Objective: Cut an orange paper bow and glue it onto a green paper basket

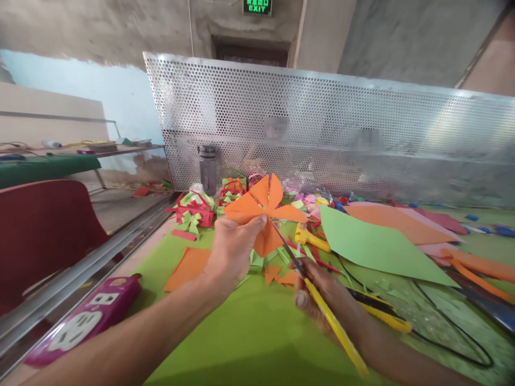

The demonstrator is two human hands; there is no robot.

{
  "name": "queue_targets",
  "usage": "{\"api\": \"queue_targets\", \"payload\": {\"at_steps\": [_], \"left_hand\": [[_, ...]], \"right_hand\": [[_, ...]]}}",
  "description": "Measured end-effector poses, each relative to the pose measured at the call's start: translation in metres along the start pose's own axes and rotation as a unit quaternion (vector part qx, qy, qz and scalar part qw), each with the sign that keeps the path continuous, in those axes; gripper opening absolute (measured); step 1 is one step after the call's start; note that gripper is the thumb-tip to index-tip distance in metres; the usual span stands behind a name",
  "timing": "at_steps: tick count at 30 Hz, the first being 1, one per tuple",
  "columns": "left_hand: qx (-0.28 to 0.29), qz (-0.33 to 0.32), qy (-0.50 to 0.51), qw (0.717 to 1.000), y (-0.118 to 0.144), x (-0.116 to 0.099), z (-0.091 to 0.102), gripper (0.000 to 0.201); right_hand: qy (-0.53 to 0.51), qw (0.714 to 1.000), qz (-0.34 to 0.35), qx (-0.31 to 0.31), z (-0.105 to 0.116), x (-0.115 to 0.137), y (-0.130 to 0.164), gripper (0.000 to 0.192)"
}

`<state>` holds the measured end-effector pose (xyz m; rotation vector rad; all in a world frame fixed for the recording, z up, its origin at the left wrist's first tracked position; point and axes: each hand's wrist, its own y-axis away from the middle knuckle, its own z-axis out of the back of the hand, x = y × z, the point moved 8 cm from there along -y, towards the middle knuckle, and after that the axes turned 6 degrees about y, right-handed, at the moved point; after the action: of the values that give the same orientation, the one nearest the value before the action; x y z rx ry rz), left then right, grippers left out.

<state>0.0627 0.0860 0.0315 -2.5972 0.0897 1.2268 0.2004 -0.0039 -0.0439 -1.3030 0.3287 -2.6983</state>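
An orange paper flower with several cut petals is raised above the green table. My left hand pinches it near its middle, thumb on top. My right hand is closed around yellow-handled scissors, seen nearly edge-on. Their dark blades reach up to the flower's lower right side, between two petals. Orange paper scraps lie under the flower. To the left of these, partly behind my left wrist, is an orange paper sheet. A yellow glue gun lies just beyond my right hand.
Small red and green paper baskets and a grey bottle stand at the back, before a perforated metal screen. Green paper lies at right, near a black cable. A purple case sits on the left edge.
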Motion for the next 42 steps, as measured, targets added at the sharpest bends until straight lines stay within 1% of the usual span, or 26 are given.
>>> {"api": "queue_targets", "payload": {"at_steps": [2,7,12,16,19,24,27,31,37,42], "left_hand": [[0.000,-0.001,-0.004,1.000,0.000,0.000,0.000,0.017],[0.001,-0.002,-0.009,1.000,-0.001,0.003,0.001,0.016],[0.006,0.008,-0.013,1.000,-0.001,0.008,0.002,0.017],[0.003,0.018,-0.014,1.000,-0.002,0.011,0.004,0.016],[0.002,0.028,-0.017,0.999,-0.002,0.013,0.004,0.014],[-0.003,0.047,-0.030,0.998,-0.001,0.017,0.007,0.019],[-0.004,0.059,-0.034,0.998,0.001,0.020,0.008,0.022],[-0.006,0.061,-0.035,0.998,0.003,0.020,0.008,0.025],[-0.005,0.052,-0.030,0.998,0.004,0.017,0.005,0.022],[0.001,0.069,-0.033,0.997,0.004,0.021,0.006,0.025]], "right_hand": [[0.015,1.000,-0.003,0.010,-0.002,0.000,0.000,0.046],[0.039,0.999,-0.002,0.010,0.000,0.003,0.001,0.042],[0.040,0.999,-0.002,0.013,0.001,0.001,0.001,0.041],[0.066,0.998,0.012,0.012,0.000,-0.001,0.001,0.039],[0.074,0.997,0.009,0.017,-0.001,-0.001,0.002,0.038],[0.077,0.997,0.005,0.027,0.000,-0.002,0.001,0.039],[0.073,0.997,-0.003,0.031,-0.001,-0.009,0.001,0.034],[0.060,0.998,-0.010,0.013,0.000,-0.015,0.004,0.027],[0.059,0.998,0.005,0.000,0.004,-0.007,0.008,0.022],[0.066,0.997,0.007,0.037,-0.001,-0.012,0.003,0.023]]}}
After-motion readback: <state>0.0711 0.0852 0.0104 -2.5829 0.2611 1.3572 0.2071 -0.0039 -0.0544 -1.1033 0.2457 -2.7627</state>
